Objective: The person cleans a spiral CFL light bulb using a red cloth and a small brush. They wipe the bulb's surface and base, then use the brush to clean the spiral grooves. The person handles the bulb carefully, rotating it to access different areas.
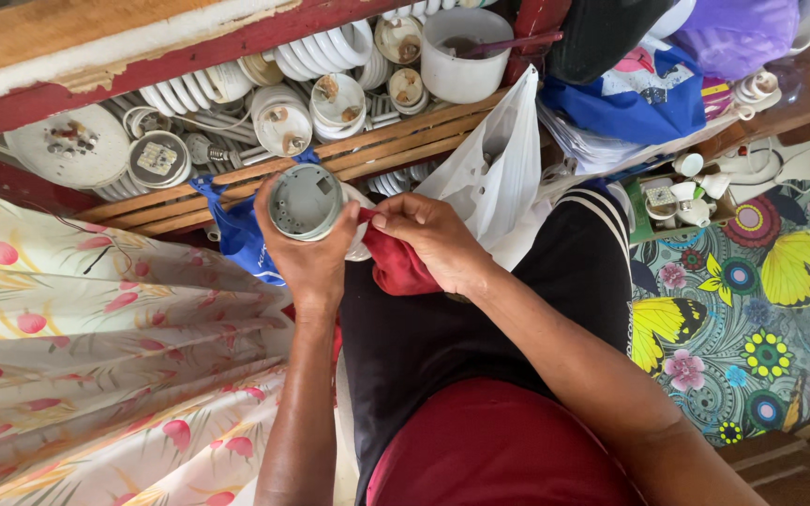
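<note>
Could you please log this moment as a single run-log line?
left hand: grips round grey-white lamp base | right hand: presses red cloth against it | behind: wooden crate of spiral bulbs

A little home workshop for old light bulbs

A wooden crate is full of white spiral bulbs and bulb bases. Small parts sit in a box on a flowery floor mat.

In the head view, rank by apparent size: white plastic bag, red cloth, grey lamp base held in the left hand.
1. White plastic bag
2. Red cloth
3. Grey lamp base
The cloth and base look close in size, and hands partly cover the cloth, so their order is unsure.
</note>
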